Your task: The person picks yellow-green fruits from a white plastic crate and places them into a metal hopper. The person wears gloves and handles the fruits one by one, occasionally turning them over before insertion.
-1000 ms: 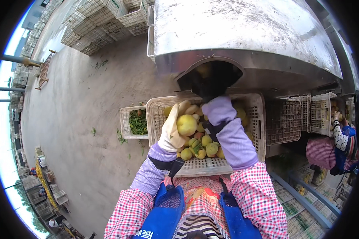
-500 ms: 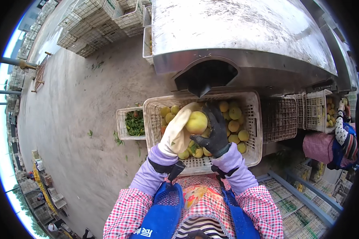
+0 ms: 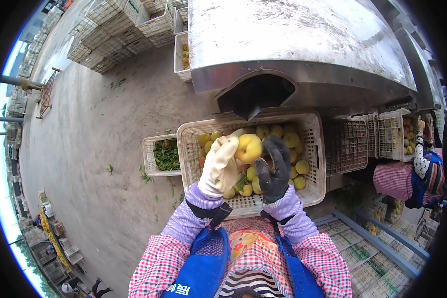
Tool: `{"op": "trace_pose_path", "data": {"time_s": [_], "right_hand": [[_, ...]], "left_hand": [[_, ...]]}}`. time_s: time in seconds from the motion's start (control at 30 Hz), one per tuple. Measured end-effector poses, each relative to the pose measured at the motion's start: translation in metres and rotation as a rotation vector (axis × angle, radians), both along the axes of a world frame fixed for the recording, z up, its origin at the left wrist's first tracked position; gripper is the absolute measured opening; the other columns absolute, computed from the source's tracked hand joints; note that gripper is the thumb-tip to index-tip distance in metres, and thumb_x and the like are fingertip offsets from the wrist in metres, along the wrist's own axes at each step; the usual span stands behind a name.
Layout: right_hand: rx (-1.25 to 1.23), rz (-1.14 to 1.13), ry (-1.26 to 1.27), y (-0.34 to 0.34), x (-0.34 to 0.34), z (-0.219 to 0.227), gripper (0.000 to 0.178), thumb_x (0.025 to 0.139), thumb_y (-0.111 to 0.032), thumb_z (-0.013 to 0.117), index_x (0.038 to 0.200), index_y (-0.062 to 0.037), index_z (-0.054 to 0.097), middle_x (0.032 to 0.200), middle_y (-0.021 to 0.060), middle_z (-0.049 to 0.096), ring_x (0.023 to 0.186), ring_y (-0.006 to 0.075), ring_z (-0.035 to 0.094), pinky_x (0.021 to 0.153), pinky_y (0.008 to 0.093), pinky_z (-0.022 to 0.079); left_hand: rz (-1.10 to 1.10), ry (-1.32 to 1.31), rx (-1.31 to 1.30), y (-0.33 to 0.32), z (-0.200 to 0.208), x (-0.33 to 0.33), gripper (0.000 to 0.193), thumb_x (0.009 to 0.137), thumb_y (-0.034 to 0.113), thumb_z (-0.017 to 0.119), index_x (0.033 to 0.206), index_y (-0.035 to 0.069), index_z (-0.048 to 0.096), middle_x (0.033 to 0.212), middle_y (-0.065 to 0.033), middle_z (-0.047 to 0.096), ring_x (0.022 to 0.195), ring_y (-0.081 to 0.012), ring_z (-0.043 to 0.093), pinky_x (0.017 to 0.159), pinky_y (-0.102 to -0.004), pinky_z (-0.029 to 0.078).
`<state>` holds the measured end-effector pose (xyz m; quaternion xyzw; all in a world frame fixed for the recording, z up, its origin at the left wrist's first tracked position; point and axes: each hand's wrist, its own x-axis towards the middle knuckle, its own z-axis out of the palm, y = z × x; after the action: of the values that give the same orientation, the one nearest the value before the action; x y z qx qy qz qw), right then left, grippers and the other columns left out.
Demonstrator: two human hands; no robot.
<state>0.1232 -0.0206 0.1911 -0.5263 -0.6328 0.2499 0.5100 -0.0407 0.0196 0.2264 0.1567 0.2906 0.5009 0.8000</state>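
My left hand point(image 3: 222, 164), in a cream glove, holds a yellow peach point(image 3: 249, 148) up over a white plastic crate point(image 3: 315, 149). The crate holds several yellow-green peaches point(image 3: 293, 149) and a few leaves. My right hand point(image 3: 274, 169), in a dark glove, is raised just right of the held peach, fingers spread, holding nothing. Both hands hover above the crate's middle.
A grey metal machine point(image 3: 293, 44) with a dark chute opening point(image 3: 256, 94) stands just behind the crate. A smaller crate of green leaves point(image 3: 164, 155) sits to the left. Empty crates point(image 3: 345, 144) and a fruit-filled crate point(image 3: 407, 135) lie right, beside another person point(image 3: 424, 174). Stacked crates point(image 3: 119, 25) stand far back.
My right hand drew back from the chute opening and came down beside the peach. My left hand kept holding the peach over the crate.
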Motion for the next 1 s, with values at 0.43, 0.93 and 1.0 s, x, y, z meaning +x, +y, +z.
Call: {"op": "trace_pose_path", "data": {"time_s": [0.43, 0.93, 1.0], "right_hand": [[0.123, -0.279, -0.199, 0.059, -0.032, 0.005, 0.081, 0.065, -0.027, 0.088, 0.134, 0.0002, 0.056, 0.136, 0.0254, 0.055, 0.125, 0.0433, 0.054, 0.107, 0.0487, 0.046], [-0.581, -0.093, -0.564, 0.074, 0.134, -0.089, 0.061, 0.085, -0.029, 0.080, 0.137, -0.0058, 0.058, 0.127, 0.0199, 0.067, 0.114, 0.0338, 0.066, 0.099, 0.0431, 0.053], [-0.965, -0.110, -0.815, 0.045, 0.171, -0.138, 0.065, 0.083, -0.030, 0.082, 0.138, -0.0056, 0.057, 0.130, 0.0203, 0.065, 0.116, 0.0337, 0.065, 0.102, 0.0429, 0.052]], "left_hand": [[0.252, 0.088, 0.055, 0.015, -0.032, 0.005, 0.050, 0.105, 0.033, 0.057, 0.145, 0.006, 0.046, 0.143, -0.0151, 0.053, 0.131, -0.0280, 0.054, 0.112, -0.0448, 0.041], [-0.647, 1.369, 0.434, -0.053, -0.182, 0.039, 0.070, 0.096, 0.043, 0.059, 0.148, 0.000, 0.044, 0.141, -0.0275, 0.054, 0.128, -0.0390, 0.056, 0.106, -0.0457, 0.046], [-1.051, 1.494, 0.533, -0.067, -0.183, 0.061, 0.075, 0.091, 0.052, 0.059, 0.150, 0.007, 0.045, 0.145, -0.0334, 0.048, 0.135, -0.0501, 0.047, 0.111, -0.0493, 0.042]]}}
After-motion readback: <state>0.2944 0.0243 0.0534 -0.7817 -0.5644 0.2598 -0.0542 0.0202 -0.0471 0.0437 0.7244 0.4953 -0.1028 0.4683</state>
